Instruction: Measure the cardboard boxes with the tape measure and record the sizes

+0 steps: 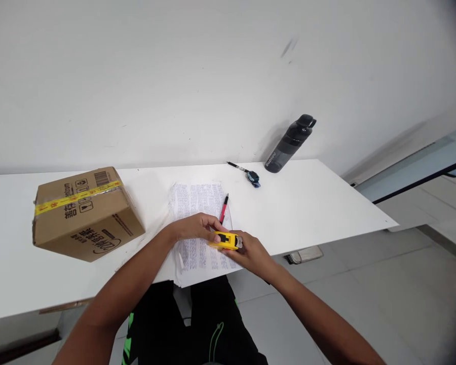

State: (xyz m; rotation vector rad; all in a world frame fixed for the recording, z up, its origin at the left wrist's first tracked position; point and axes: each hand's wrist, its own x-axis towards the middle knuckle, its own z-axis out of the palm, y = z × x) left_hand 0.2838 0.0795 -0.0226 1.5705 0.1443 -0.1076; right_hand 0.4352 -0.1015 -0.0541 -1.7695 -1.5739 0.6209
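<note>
Both my hands are around a yellow tape measure [230,242] with black parts and a metal piece at its right end. My left hand [198,226] grips its left side, the thumb pressed on the casing. From the right and below, my right hand [254,253] holds it with curled fingers, partly hidden behind it. Under the hands lie sheets of paper [197,203] covered in dense handwriting, their near edge reaching past the table's front. A red and black pen [224,209] rests on the paper just beyond my left fingers.
A taped cardboard box [87,213] sits on the white table [307,213] at left. Toward the back are a black pen [236,166], a dark wristwatch [253,178] and a dark water bottle [290,144] near the wall. The front edge is close to my body.
</note>
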